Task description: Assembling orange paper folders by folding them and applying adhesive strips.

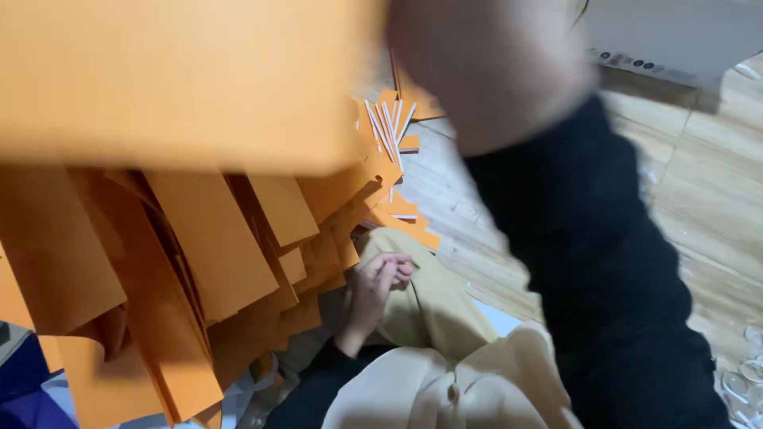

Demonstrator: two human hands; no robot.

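head view, looking down at the lap and floor. i see the right hand [485, 71] raised close to the camera, blurred, at the inner edge of a large orange card sheet [183, 79] that fills the upper left of the view. the sheet appears lifted flat and high, probably so that it clears the pile beneath it; whether the right grip pinches the sheet's edge or only sits beside it i cannot tell, because blur hides the fingers. the black sleeve [596, 262] runs down from that hand across the right half of the view.

the left hand [377, 290] rests low on the lap, on a tan garment [433, 310], fingers loosely curled and holding nothing that i can see; it lies just beside the lower edge of the heap of orange card strips [214, 254], likely as a rest rather than a hold. the strips lie fanned and overlapping, slanting toward the lap, with a few white-edged pieces [389, 119] further off on the wooden floor [699, 199]. the lifted sheet is thus above and well apart from the left grip, touching or nearly touching the right.
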